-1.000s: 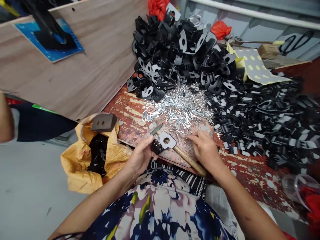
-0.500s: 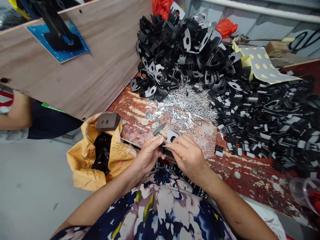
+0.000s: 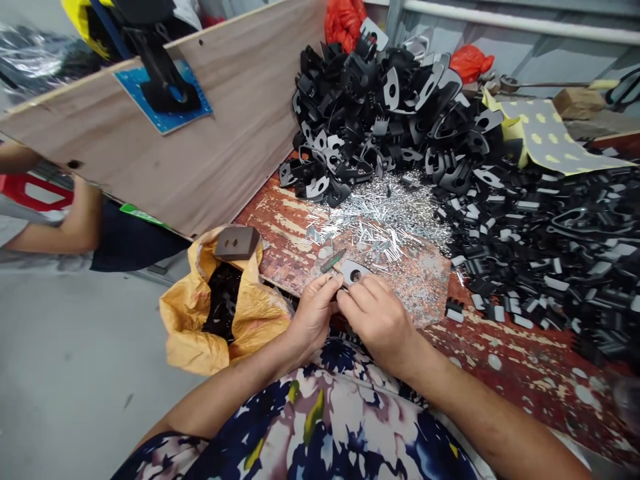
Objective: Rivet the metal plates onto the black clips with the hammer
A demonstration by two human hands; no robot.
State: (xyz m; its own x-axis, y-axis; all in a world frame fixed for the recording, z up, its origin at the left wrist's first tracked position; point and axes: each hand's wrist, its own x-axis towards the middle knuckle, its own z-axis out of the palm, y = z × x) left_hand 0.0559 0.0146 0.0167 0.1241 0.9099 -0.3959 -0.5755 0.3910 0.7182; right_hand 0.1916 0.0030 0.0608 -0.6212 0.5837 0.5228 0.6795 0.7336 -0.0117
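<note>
My left hand (image 3: 316, 308) is closed in a pinch around a black plastic claw clip with a grey face (image 3: 353, 272) and a round hole in it. Most of its body is hidden by my fingers. From the other side my right hand (image 3: 376, 312) meets it, thumb and fingertips pinched at a thin metal pin that is barely visible now. Just beyond my left fingertips lies a small hammer (image 3: 333, 261), its handle mostly covered. Loose metal pins (image 3: 393, 243) and small springs (image 3: 425, 217) are heaped past my hands on the worn red table (image 3: 280, 213).
Black and grey clips (image 3: 370, 113) are piled high at the back; smaller toothed clip parts (image 3: 525, 247) spread over the right. A yellow sack (image 3: 193, 340) with a brown block (image 3: 237, 243) hangs at the left edge. Behind a wooden board (image 3: 250, 87) another person's arm (image 3: 85, 217) shows.
The view has swung left, so everything sits further right. My right fingertips have closed in against the clip, covering the pin that showed before. The hammer's handle is now more hidden.
</note>
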